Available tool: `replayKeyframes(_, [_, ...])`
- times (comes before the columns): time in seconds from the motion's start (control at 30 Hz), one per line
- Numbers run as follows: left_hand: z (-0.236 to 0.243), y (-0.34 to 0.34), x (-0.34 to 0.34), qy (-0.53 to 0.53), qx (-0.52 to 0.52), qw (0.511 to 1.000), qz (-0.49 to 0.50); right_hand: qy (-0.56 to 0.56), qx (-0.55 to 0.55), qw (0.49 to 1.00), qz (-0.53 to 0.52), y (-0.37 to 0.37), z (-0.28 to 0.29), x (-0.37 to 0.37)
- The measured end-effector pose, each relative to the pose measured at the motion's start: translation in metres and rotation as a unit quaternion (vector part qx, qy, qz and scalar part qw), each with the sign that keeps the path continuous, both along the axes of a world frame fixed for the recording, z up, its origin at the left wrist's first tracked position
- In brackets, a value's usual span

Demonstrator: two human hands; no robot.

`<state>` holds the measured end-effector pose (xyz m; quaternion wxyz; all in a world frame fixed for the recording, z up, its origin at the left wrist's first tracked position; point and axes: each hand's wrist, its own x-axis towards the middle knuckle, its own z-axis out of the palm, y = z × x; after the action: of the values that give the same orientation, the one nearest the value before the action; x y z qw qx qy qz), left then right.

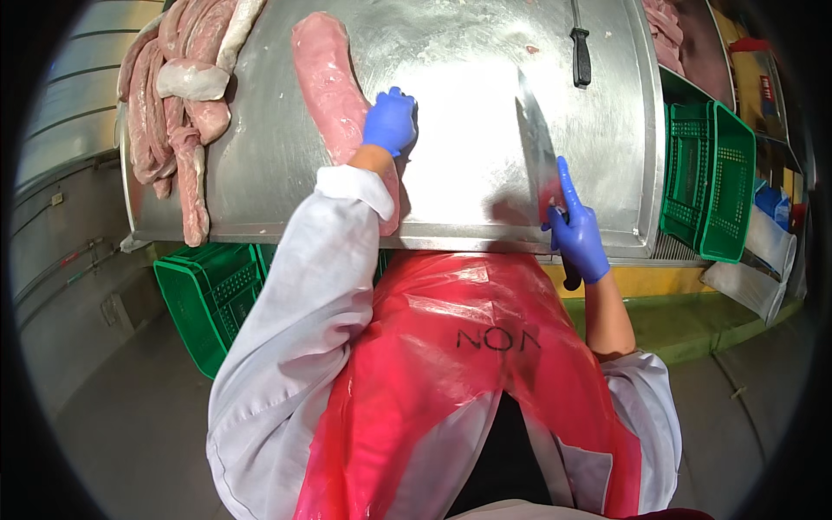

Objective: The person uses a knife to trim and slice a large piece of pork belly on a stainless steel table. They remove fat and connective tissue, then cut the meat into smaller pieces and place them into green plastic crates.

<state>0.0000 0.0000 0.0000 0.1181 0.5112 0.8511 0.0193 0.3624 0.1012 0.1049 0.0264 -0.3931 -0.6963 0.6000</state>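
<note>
A long, trimmed, pale pink piece of meat (328,74), resembling a pork loin, lies lengthwise on the steel table (260,139), left of centre. My left hand (392,121), in a blue glove, is at its right edge with the fingers curled in; whatever they may hold is hidden. The left forearm crosses over the meat's lower part. To the right, my blue-gloved right hand (576,234) grips a large knife (537,139) by its dark handle. Its index finger stretches along beside the blade, which points away from me above the table.
Several long meat pieces (178,95) are heaped at the table's left edge. A second black-handled tool (581,61) lies at the far right. Green crates (709,182) stand at the right, and another green crate (208,303) sits below the table's left front edge. More meat (663,35) shows at far right.
</note>
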Motion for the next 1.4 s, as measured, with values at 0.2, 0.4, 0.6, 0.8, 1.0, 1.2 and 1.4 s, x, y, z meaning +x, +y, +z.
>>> replayKeyframes(0.2, [0.056,-0.067,0.033,-0.390,0.232,0.862,0.225,0.016,-0.006,1.000,0.011,0.011,-0.001,-0.004])
replayKeyframes(0.4, [0.108,-0.310,0.015,-0.387,0.211,0.837,0.324,0.033,-0.022,0.998,0.056,0.025,-0.012,-0.012])
replayKeyframes(0.6, [0.075,-0.356,0.043,-0.016,-0.068,0.952,0.298,0.061,0.008,0.994,0.092,0.034,-0.024,-0.023])
replayKeyframes(0.8, [0.001,-0.122,0.061,-0.209,0.136,0.867,0.431,0.045,0.049,0.993,0.098,0.042,-0.017,-0.025])
replayKeyframes(1.0, [0.034,0.025,0.029,-0.346,0.146,0.926,0.019,0.029,0.041,0.999,-0.007,0.035,-0.027,0.013])
replayKeyframes(1.2, [0.023,0.030,-0.197,-0.043,0.076,0.995,-0.046,-0.013,0.034,0.997,-0.071,0.028,-0.008,0.043])
replayKeyframes(1.4, [0.057,0.057,-0.161,-0.127,-0.182,0.974,-0.050,-0.041,0.027,0.996,-0.068,-0.010,0.005,0.025])
